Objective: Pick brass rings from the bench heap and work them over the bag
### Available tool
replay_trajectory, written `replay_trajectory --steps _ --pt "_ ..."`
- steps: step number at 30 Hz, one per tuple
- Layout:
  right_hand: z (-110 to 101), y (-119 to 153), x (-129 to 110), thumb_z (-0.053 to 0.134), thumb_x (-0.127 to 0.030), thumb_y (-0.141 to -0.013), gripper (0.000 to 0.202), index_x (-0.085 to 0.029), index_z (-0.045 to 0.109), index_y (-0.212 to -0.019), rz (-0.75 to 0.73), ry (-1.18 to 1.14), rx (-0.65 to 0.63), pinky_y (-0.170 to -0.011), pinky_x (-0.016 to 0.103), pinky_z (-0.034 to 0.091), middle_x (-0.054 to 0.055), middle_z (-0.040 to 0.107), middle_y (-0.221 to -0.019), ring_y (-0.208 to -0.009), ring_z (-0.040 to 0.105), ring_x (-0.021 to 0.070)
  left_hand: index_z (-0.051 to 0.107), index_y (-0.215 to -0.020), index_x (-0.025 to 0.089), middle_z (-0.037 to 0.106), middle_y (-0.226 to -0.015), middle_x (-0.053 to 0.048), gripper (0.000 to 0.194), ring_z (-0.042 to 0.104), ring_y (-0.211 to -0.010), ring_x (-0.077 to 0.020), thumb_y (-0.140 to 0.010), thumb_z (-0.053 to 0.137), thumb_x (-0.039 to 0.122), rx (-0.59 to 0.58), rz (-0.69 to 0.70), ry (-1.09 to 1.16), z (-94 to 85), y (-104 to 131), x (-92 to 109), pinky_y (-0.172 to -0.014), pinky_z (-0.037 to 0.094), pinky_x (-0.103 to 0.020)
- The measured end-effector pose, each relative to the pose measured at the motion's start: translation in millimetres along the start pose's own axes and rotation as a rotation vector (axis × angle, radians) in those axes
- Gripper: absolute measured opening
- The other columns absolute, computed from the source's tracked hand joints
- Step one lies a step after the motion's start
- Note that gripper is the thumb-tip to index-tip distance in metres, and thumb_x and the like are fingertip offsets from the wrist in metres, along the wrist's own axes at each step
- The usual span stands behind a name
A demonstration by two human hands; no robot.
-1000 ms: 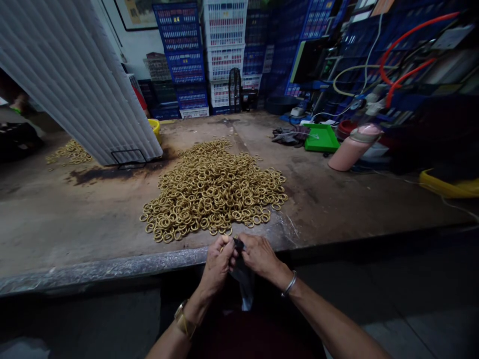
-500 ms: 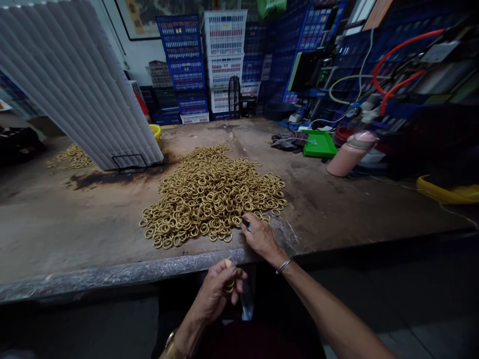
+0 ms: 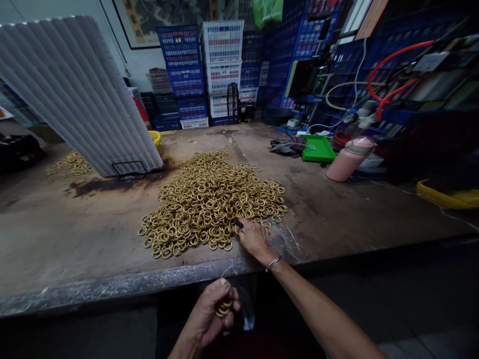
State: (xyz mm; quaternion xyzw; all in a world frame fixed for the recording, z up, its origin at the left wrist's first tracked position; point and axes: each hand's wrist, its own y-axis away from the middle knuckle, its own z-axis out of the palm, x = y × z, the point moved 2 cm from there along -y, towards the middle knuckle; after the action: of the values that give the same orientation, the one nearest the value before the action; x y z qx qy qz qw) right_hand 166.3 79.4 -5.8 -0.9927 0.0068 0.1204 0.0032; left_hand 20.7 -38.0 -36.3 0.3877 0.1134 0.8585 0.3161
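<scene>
A broad heap of brass-coloured rings point(image 3: 209, 199) lies on the worktable near its front edge. My left hand point(image 3: 210, 311) is closed below that edge, around several brass rings point(image 3: 223, 308) stacked between thumb and fingers. My right hand point(image 3: 256, 242) rests at the heap's near right side, fingers bent and closed. A small black piece point(image 3: 238, 224) sticks out at its fingertips, pointing into the rings; its kind is not clear. Strips of clear plastic point(image 3: 247, 311) hang beside my left hand. A bracelet shows on my right wrist.
A corrugated pale panel point(image 3: 93, 99) leans in a wire stand at left, with more rings point(image 3: 71, 163) behind. Gloves point(image 3: 288, 146), a green tray point(image 3: 318, 148) and a pink bottle point(image 3: 350, 159) stand right. Stacked crates point(image 3: 222, 60) line the back.
The view has tilted up slightly. My right hand has shifted a little left along the heap's edge. My left hand has turned, showing the rings in it more plainly.
</scene>
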Motion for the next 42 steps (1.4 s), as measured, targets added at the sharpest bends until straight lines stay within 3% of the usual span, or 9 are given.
replay_trajectory --steps 3,10,14,17,21,27,31,38,42 --pt "0.6 -1.2 1.6 0.041 -0.028 -0.082 0.021 -0.025 0.058 -0.093 -0.019 -0.031 0.019 -0.062 0.025 0.03 0.004 0.065 -0.085 -0.078 0.058 0.0174 0.052 -0.069 0.013 0.052 -0.063 -0.001 0.024 0.049 -0.05 -0.0081 -0.07 0.064 0.033 0.031 0.074 -0.081 10.8 -9.6 19.7 -0.035 0.032 -0.015" --pt "-4.1 -1.9 5.2 0.045 -0.025 -0.079 0.017 -0.022 0.06 -0.088 -0.061 -0.103 0.07 -0.059 0.024 0.028 0.003 0.066 -0.083 -0.075 0.058 0.0156 0.051 -0.079 0.016 0.044 -0.052 0.006 0.031 0.039 -0.038 -0.0053 -0.071 0.058 0.046 0.283 0.326 -0.501 29.1 -45.0 54.2 -0.034 0.031 -0.015" --pt "-8.7 -2.3 9.3 0.044 -0.023 -0.079 0.016 -0.022 0.06 -0.084 -0.13 -0.134 0.108 -0.058 0.024 0.027 0.002 0.066 -0.081 -0.072 0.057 0.0143 0.051 -0.09 0.018 0.042 -0.05 0.008 0.031 0.037 -0.036 -0.0064 -0.072 0.055 0.042 0.32 0.426 -0.63 41.1 -64.4 65.1 -0.033 0.028 -0.016" --pt "-9.7 -2.7 13.9 0.044 -0.023 -0.079 0.015 -0.022 0.059 -0.081 -0.146 -0.145 0.124 -0.056 0.024 0.026 0.002 0.065 -0.077 -0.069 0.057 0.014 0.053 -0.088 0.018 0.043 -0.051 0.007 0.025 0.039 -0.04 -0.0069 -0.073 0.055 0.038 0.317 0.497 -0.68 45.0 -75.1 68.8 -0.037 0.03 -0.017" --pt "-8.7 -0.6 14.1 0.044 -0.025 -0.081 0.014 -0.021 0.058 -0.081 -0.164 -0.172 0.111 -0.058 0.024 0.028 0.001 0.065 -0.076 -0.069 0.057 0.014 0.053 -0.086 0.017 0.045 -0.053 0.006 0.024 0.04 -0.041 -0.0066 -0.074 0.053 0.037 0.32 0.433 -0.639 40.5 -76.0 67.5 -0.038 0.03 -0.016" --pt "-5.9 12.9 -0.9 0.049 -0.029 -0.08 0.021 -0.022 0.055 -0.099 -0.22 -0.236 0.012 -0.066 0.023 0.033 0.003 0.065 -0.092 -0.083 0.059 0.0154 0.05 -0.091 0.018 0.044 -0.057 0.006 0.034 0.04 -0.041 -0.0051 -0.073 0.054 0.047 0.396 0.343 -0.489 22.2 -46.0 63.0 -0.034 0.026 -0.013" --pt "-2.7 18.6 -10.2 0.048 -0.032 -0.081 0.02 -0.023 0.053 -0.099 -0.231 -0.208 -0.03 -0.063 0.023 0.032 0.002 0.064 -0.093 -0.083 0.059 0.0158 0.05 -0.09 0.018 0.044 -0.057 0.007 0.034 0.04 -0.041 -0.0048 -0.073 0.054 0.048 0.397 0.309 -0.482 15.0 -32.5 54.9 -0.035 0.028 -0.013" --pt "2.7 15.8 -9.3 0.046 -0.029 -0.082 0.019 -0.025 0.056 -0.097 -0.198 -0.192 -0.026 -0.061 0.023 0.03 0.002 0.066 -0.086 -0.077 0.06 0.0144 0.051 -0.084 0.017 0.042 -0.054 0.007 0.034 0.039 -0.04 -0.005 -0.071 0.055 0.049 0.361 0.279 -0.489 14.9 -33.5 42.7 -0.034 0.028 -0.014" --pt "6.2 12.7 -2.6 0.044 -0.028 -0.081 0.018 -0.022 0.061 -0.084 -0.151 -0.266 0.03 -0.059 0.022 0.031 0.002 0.066 -0.075 -0.068 0.058 0.0136 0.05 -0.084 0.018 0.042 -0.054 0.007 0.034 0.039 -0.04 -0.0052 -0.072 0.054 0.049 0.37 0.312 -0.523 15.8 -36.1 45.1 -0.033 0.027 -0.014"
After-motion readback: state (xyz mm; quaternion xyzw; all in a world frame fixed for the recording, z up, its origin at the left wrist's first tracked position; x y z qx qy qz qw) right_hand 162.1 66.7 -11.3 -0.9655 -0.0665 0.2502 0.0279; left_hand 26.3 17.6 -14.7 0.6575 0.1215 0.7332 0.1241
